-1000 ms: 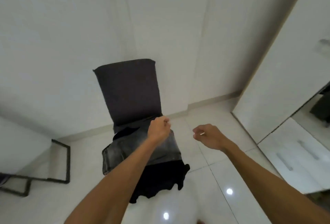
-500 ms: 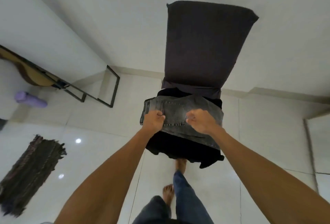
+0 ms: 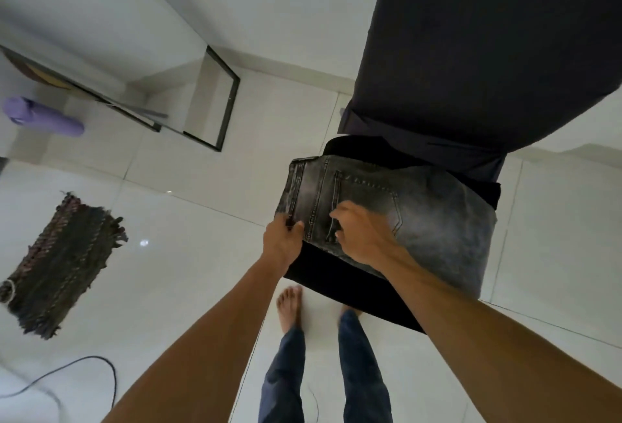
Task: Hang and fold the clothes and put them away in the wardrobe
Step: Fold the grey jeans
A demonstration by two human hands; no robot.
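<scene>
Jeans: left hand grips waistband edge, right hand rests on top.

The dark chair back ran off the top and right edges. Its seat was hidden beneath the grey jeans and a black garment, itself mostly covered by the jeans. The left hand's fingertips were tucked out of sight under the waistband. Whether the right hand pinched the denim or only pressed it could not be told.
</scene>
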